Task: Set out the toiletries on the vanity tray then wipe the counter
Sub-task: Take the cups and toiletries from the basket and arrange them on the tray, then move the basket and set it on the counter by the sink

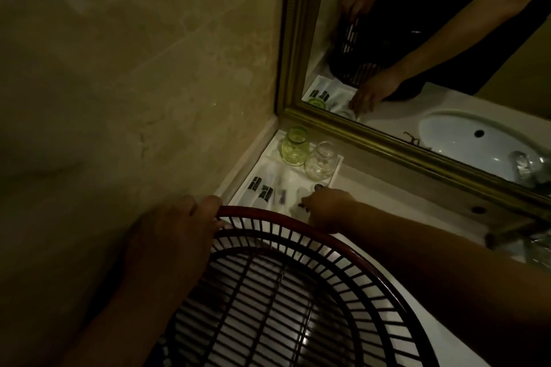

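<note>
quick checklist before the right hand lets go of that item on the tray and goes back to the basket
1. Right hand over the vanity tray, not the bare counter: ok.
2. What the fingers hold and whether it is seated in a compartment: cannot tell, too dark and blurred.
3. Green glass and clear glass upright at the tray's far end, apart from the hand: ok.
4. Sachets already lying in the tray's left compartments: ok.
5. Left hand gripping the basket rim, keeping it steady: ok.
6. Toiletries left in the basket: cannot tell, only slats show.
</note>
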`<state>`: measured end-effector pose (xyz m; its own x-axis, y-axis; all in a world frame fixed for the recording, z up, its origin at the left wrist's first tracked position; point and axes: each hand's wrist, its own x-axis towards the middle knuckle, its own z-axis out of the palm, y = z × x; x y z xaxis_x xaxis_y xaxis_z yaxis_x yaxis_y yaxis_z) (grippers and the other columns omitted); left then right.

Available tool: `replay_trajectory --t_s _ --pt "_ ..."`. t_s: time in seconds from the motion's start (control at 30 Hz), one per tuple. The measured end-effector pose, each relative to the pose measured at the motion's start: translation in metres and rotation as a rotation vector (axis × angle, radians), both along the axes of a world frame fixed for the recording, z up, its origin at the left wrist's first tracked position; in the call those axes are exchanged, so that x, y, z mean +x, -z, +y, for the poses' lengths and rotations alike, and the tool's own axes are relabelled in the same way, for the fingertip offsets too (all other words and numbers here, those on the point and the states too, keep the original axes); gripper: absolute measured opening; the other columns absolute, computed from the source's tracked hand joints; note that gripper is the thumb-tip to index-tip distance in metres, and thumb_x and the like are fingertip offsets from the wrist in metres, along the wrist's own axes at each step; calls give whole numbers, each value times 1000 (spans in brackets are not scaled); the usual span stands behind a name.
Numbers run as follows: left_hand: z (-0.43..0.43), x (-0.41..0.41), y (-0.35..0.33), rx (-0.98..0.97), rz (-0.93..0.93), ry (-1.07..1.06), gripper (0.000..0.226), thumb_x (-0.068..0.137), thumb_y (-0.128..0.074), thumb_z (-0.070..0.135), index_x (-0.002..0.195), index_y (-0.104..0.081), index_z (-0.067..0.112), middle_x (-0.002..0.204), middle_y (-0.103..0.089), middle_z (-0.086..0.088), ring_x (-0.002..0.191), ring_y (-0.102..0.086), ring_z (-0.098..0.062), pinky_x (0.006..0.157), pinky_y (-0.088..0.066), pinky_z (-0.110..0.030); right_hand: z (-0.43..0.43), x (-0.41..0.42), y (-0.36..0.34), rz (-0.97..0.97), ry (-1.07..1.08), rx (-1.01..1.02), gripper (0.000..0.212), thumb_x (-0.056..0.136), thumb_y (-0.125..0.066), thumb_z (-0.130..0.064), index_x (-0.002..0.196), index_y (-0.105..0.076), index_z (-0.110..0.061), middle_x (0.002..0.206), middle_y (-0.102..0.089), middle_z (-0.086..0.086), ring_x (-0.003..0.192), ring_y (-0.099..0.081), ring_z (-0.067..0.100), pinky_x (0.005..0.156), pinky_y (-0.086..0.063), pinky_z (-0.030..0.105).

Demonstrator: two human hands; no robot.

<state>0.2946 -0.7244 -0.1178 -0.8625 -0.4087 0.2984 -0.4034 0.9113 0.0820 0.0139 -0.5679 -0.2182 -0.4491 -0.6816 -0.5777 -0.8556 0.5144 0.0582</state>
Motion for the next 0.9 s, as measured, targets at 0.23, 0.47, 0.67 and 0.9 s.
replay_trajectory --t_s 0.23,0.47,0.67,0.9 --pt "0 3 4 -16 54 7 29 86 -75 25 112 -65 15 81 -60 -8 66 -54 -31 55 -47 -41 5 3 22 68 -121 -37 43 100 -47 -29 140 -52 -15 133 -54 14 125 -46 38 78 -43 42" --pt "0 1 0 -33 3 -4 25 86 -70 35 107 -65 22 76 -61 -1 61 -54 -22 54 -30 -28 25 11 -19 -28 47 -142 52 98 -49 -30 149 -47 -32 140 -51 11 123 -53 31 94 -51 42" --pt "1 5 -7 -25 -49 15 23 87 -73 36 103 -63 22 72 -57 -1 57 -50 -21 50 -27 -27 71 37 -89 -27 306 -444 32 101 -53 -30 128 -69 -28 127 -66 2 111 -62 20 90 -52 37" --pt "2 7 -12 -7 -75 44 25 88 -75 33 103 -63 17 72 -58 -9 50 -47 -24 46 -26 -27 132 123 -151 -16 509 -737 43 96 -54 -56 137 -56 -40 118 -64 -13 87 -61 0 72 -51 24"
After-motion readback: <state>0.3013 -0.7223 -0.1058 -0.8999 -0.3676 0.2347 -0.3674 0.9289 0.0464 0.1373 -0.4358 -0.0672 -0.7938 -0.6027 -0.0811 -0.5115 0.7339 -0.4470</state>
